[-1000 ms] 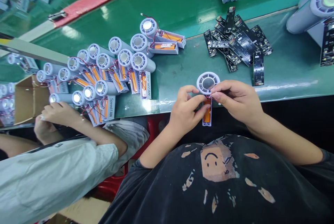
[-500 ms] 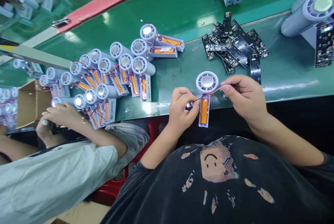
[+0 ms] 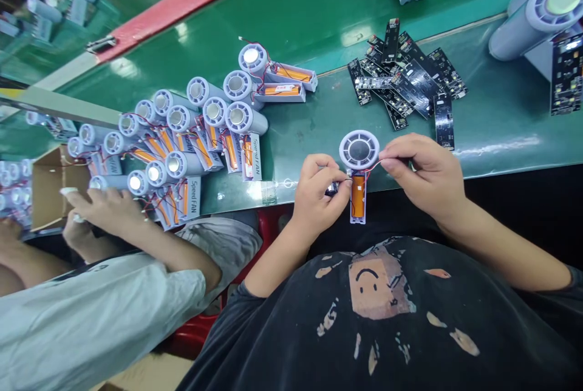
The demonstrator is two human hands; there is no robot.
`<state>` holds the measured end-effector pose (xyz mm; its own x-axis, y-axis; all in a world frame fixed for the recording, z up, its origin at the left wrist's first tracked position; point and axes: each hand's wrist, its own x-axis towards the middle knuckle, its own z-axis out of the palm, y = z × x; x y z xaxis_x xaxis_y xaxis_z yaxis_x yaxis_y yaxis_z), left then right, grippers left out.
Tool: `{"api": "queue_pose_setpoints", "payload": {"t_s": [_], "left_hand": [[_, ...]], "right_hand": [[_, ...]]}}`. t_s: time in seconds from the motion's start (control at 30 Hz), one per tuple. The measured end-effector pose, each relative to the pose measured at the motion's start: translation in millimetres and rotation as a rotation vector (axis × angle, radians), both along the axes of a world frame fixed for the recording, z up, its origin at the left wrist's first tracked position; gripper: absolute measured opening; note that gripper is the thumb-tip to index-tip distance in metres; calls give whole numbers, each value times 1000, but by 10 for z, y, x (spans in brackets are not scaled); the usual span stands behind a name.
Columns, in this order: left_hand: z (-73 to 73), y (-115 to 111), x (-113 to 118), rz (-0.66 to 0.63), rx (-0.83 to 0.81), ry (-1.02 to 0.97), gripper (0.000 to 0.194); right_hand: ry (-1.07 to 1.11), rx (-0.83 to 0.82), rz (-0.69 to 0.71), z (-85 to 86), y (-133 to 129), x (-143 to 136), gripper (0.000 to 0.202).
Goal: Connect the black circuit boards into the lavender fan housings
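A small grey hand fan (image 3: 359,152) with a round head and an open handle holding an orange battery (image 3: 357,193) stands at the near edge of the green bench. My left hand (image 3: 319,189) pinches a small dark part with a thin wire just left of the handle. On the fan's right side, my right hand (image 3: 421,169) pinches the fan's red wire beside the head.
A heap of black circuit boards (image 3: 405,78) lies behind the fan. Several unfinished fans (image 3: 200,130) are grouped at the left, where a co-worker's hands (image 3: 98,206) reach near a cardboard box (image 3: 50,187). Larger grey fan bodies (image 3: 537,14) stand at the far right.
My hands have come off the fan handle and spread apart, each pulling a wire out to its side. The orange battery now shows. The co-worker's hand has shifted slightly.
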<state>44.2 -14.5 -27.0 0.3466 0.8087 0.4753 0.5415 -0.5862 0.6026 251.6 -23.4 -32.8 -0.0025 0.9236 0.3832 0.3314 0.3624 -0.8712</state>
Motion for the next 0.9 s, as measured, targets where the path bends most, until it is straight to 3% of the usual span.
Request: {"api": "queue_pose_setpoints", "payload": {"t_s": [0.1, 0.33, 0.57, 0.77, 0.9], "left_hand": [[41, -30, 47, -37, -12, 31, 8], [76, -35, 93, -121, 29, 52, 7], [99, -27, 87, -89, -134, -66, 9], [98, 3, 74, -97, -342, -199, 13], [80, 28, 55, -108, -384, -222, 14]], "right_hand": [[-81, 64, 98, 76, 2, -50, 9], [-150, 66, 132, 70, 7, -98, 11], [-252, 257, 249, 39, -1, -50, 20], [-369, 319, 101, -55, -94, -158, 26], [-368, 322, 41, -85, -120, -222, 27]]}}
